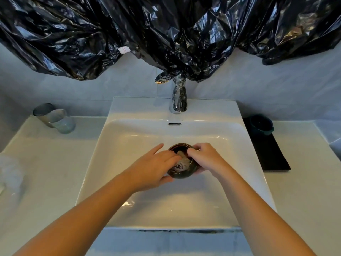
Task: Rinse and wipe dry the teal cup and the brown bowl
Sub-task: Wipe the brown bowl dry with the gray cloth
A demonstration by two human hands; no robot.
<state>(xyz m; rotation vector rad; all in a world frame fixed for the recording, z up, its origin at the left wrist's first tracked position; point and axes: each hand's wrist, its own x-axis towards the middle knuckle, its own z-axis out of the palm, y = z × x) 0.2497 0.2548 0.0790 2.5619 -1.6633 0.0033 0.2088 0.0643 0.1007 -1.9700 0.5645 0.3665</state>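
Over the sink (129,137), the brown bowl (181,173) sits cradled in the left hand (153,169), fingers curled under its side. The right hand (204,156) pinches a grey cloth (181,163) inside it. Right of the sink, the teal cup (261,124) rests on a black mat (271,154).

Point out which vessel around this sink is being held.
The brown bowl, held over the basin by both hands with a cloth inside. The teal cup and two pale tumblers stand untouched on the counter.
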